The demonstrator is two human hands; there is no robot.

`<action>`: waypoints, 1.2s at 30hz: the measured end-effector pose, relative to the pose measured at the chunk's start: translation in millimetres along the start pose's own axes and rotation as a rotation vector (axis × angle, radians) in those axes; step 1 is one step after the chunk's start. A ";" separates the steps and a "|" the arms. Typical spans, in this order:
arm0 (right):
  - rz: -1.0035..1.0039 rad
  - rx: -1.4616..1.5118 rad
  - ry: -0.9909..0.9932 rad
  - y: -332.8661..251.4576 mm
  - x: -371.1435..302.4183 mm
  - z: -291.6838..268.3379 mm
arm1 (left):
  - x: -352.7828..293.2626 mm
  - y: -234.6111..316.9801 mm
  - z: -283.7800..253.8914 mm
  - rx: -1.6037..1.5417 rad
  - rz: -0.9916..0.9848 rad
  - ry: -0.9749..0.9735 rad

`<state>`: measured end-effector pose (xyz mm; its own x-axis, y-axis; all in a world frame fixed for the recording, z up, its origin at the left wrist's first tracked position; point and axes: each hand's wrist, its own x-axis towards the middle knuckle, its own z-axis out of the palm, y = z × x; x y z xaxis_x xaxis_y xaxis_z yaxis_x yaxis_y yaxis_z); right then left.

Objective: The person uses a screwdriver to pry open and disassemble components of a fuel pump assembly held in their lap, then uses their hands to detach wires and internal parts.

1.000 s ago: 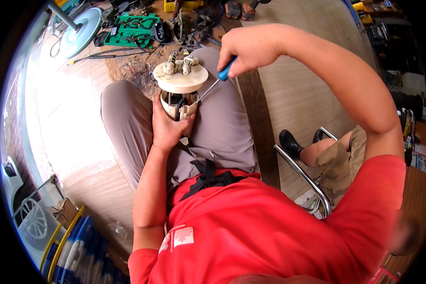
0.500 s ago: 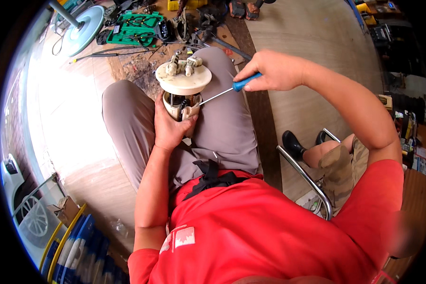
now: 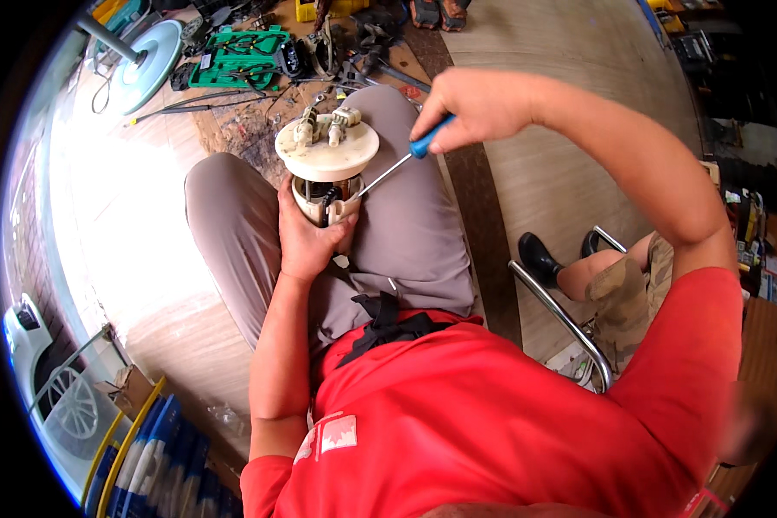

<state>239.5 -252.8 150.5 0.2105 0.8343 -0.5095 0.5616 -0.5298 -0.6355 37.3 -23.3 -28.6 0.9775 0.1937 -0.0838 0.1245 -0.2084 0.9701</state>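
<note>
White plastic unit [image 3: 326, 159] meets screwdriver [image 3: 420, 148] at the cup's edge

And we're right over the lap, where the unit stands roughly upright between the knees of the grey trousers [image 3: 410, 224], pale disc uppermost, cup [image 3: 307, 205] below. Whether its base rests on the cloth, we can't tell; our left hand [image 3: 304, 249] covers too much. That hand is grasping the cup firmly, fingers up the left side, thumb across to the right. Out wide comes our right arm, elbow bent, and the right hand [image 3: 473, 110] has the blue handle well gripped, the shaft slanting down to the cup's upper edge!

It looks to us like a bit of careful levering. Is the tip seated, or only leaning there? Too small to call, so we want to feel it bite before adding any force. Here's how we'd play it: brace the cup hard with the left, tuck that thumb lower, clear of the line of a slipping blade, and roll the wrist in short, gentle twists. No big heave from the elbow, because pale plastic like this could crack. And mind the depth! Dark parts show in the gap beneath the disc, so we go shallow, pressing away from our own fingers.
</note>
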 end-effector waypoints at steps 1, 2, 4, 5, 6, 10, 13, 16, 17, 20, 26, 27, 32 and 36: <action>0.029 0.017 0.041 -4.1 -8.2 8.2 | -0.1 0.1 0.2 -0.008 -0.004 -0.002; 0.059 0.035 0.083 -5.8 -14.5 14.9 | -0.1 1.8 0.4 -0.017 -0.012 -0.006; 0.064 0.067 0.125 0.1 -19.8 26.4 | -1.0 5.3 -0.4 -0.029 -0.037 -0.020; 0.079 0.078 0.136 0.6 -22.2 29.2 | -0.4 2.2 -0.9 -0.019 -0.016 -0.025; 0.094 0.087 0.146 0.0 -24.6 32.6 | -1.0 1.7 -0.9 -0.001 -0.023 -0.023; 0.094 0.087 0.217 -1.3 -34.9 53.2 | -3.5 2.5 0.0 0.009 -0.038 -0.010; 0.106 0.092 0.256 -4.3 -41.3 64.4 | -3.2 -1.9 -0.1 0.013 -0.040 -0.002; 0.077 0.183 0.337 1.8 -45.2 79.8 | -3.8 -1.2 -0.1 -0.015 -0.050 -0.002; 0.081 0.183 0.339 1.6 -46.9 81.5 | -3.6 -2.4 -0.3 -0.014 -0.041 -0.008; 0.080 0.169 0.348 1.7 -48.4 82.7 | -2.5 -9.3 -1.4 -0.060 -0.041 -0.007; 0.097 0.070 0.408 -4.9 -52.5 100.6 | -2.7 -9.9 1.1 -0.043 -0.038 0.007; 0.128 0.042 0.416 -16.4 -53.2 101.2 | -3.3 -9.6 0.8 -0.033 -0.036 0.011; 0.276 0.178 0.474 -36.6 -46.8 116.3 | -1.4 -2.8 4.8 0.027 -0.072 0.048; 0.301 0.344 0.516 -38.8 -43.0 123.3 | -0.9 -7.2 4.5 0.049 -0.070 0.067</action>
<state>110.0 -286.9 125.5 0.7198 0.5634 -0.4055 0.1509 -0.6971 -0.7009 36.3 -26.3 -36.5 0.9527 0.2727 -0.1340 0.2018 -0.2380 0.9501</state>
